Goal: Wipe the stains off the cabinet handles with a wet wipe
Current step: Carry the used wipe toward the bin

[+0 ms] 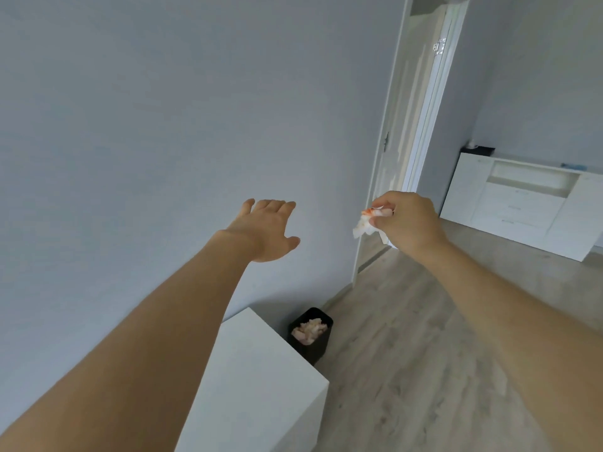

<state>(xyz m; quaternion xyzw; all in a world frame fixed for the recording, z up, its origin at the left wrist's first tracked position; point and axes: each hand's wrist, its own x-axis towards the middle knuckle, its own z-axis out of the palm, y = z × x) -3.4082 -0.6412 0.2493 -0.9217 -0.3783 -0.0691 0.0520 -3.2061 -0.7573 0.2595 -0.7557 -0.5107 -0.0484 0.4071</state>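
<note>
Below the left forearm stands a white cabinet, set against the grey wall. Just beyond its far corner, below and between the two hands, a black waste bin rests on the wood-look floor. The bin contains crumpled wipes. Behind the right hand, a white door stands ajar. Further right and well apart from both hands, a white drawer unit lines the far wall; its handles are too small to make out. Nothing lies between the hands and the bin.

The wet wipe hangs at the left side of the right hand, above the bin and well clear of it. An orange-red stain marks its upper edge.

Left hand: extended forward, palm down, fingers straight and spread, holding nothing. Right hand: extended forward, fingers curled, pinching the wipe between thumb and fingertips.
</note>
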